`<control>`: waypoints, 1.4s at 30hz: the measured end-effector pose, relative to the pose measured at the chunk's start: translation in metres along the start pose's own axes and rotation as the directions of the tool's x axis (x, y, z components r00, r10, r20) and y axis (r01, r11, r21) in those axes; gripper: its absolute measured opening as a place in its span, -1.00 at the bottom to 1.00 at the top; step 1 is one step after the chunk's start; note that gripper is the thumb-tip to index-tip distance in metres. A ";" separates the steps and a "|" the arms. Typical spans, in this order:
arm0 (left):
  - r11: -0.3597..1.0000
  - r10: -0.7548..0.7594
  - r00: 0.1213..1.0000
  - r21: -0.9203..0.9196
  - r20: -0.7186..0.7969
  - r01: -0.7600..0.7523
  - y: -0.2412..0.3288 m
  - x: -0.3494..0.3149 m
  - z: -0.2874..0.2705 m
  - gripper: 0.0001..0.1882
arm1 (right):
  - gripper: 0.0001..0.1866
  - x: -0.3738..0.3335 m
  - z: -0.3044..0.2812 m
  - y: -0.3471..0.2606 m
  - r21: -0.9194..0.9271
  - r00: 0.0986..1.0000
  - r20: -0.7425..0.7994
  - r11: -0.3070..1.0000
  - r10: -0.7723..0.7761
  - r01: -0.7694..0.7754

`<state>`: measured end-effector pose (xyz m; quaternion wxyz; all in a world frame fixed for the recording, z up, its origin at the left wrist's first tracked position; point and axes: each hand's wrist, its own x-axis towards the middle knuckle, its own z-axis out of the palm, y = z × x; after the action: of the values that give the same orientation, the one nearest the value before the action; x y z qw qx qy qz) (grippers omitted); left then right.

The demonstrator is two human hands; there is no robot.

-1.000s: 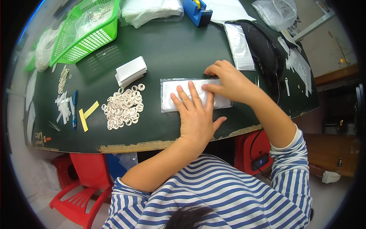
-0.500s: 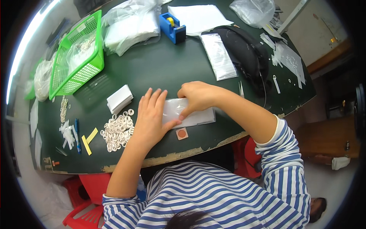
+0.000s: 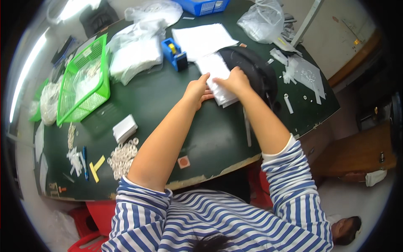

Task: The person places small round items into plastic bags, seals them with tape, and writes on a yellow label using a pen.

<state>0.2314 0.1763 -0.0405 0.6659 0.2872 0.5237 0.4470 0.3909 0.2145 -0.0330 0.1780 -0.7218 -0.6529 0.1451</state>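
Note:
A stack of flat white packets in shiny plastic sleeves (image 3: 210, 65) lies at the far middle of the green table, against a black bag (image 3: 247, 59). My left hand (image 3: 198, 93) holds the stack's left edge, its thumb above and its other fingers lower at the side. My right hand (image 3: 236, 83) grips the near right part, with the thumb on the top packet. How many packets each hand holds is hidden. Nearer me lies a small square card with an orange-brown disc (image 3: 183, 162). A pile of small whitish rings (image 3: 121, 158) sits left of my left forearm.
Around the table are a white card stack (image 3: 125, 128), a blue tape dispenser (image 3: 174, 54), white sheets (image 3: 203, 40), a green basket (image 3: 86, 82), bagged white material (image 3: 136, 52), a blue pen (image 3: 85, 164), yellow strips (image 3: 96, 169) and scraps (image 3: 306, 75).
Both hands have moved away from me to the packet stack beside the black bag. The flat packet they were pressing near the table's front edge has left that spot. The view has shifted.

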 end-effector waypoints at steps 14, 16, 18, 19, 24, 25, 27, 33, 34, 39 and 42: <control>0.882 -0.110 0.963 -0.423 0.245 0.209 0.002 -0.002 -0.011 -0.58 | -0.42 0.215 -0.106 0.052 -0.451 0.860 -0.306 0.858 -0.408 0.247; 0.898 -0.112 0.965 -0.392 0.236 0.200 0.003 -0.013 0.002 -0.52 | -0.47 0.297 -0.099 0.125 -0.625 0.809 -0.508 0.773 -0.296 -0.110; 0.923 -0.062 0.979 -0.361 0.194 0.130 0.010 -0.032 0.001 -0.48 | -0.43 0.317 -0.101 0.142 -0.461 0.946 -0.313 0.856 0.089 -0.233; 0.930 -0.049 0.969 -0.342 0.242 0.133 0.013 -0.034 0.003 -0.48 | -0.49 0.327 -0.109 0.159 -0.375 0.954 -0.278 0.901 0.114 -0.217; 0.909 -0.052 0.924 -0.364 0.380 0.201 0.040 -0.036 0.025 -0.46 | -0.83 0.223 -0.113 0.119 -0.213 0.819 -0.182 0.835 -0.544 0.507; 0.911 -0.042 0.916 -0.361 0.398 0.198 0.043 -0.035 0.037 -0.46 | -0.85 0.193 -0.124 0.117 -0.311 0.754 0.043 0.708 -0.656 0.634; 0.910 -0.018 0.902 -0.367 0.432 0.194 0.045 -0.038 0.062 -0.46 | -0.81 0.108 -0.138 0.108 -0.281 0.755 0.069 0.714 -0.652 0.642; 0.958 0.277 0.871 -0.186 0.406 -0.219 0.020 -0.040 0.165 -0.56 | -0.44 -0.035 -0.171 0.114 0.951 0.933 0.140 0.308 -0.330 -0.034; 0.910 0.406 0.798 -0.119 0.445 -0.396 0.007 -0.014 0.178 -0.53 | -0.45 -0.038 -0.174 0.114 0.907 0.950 0.087 0.417 -0.301 0.050; 0.829 0.483 0.863 0.239 0.151 -0.506 0.057 0.130 0.228 -0.22 | -0.48 -0.021 -0.231 0.148 0.839 0.936 0.350 0.439 0.017 -0.322; 0.635 0.700 0.696 0.583 -0.157 -0.507 0.086 0.187 0.263 -0.19 | -0.49 0.010 -0.249 0.152 0.746 0.913 0.406 0.593 -0.044 -0.304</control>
<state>0.4665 0.4041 0.0257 0.2641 0.5199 0.6051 0.5420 0.6373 0.1949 0.1216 0.3378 -0.5699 -0.4850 0.5709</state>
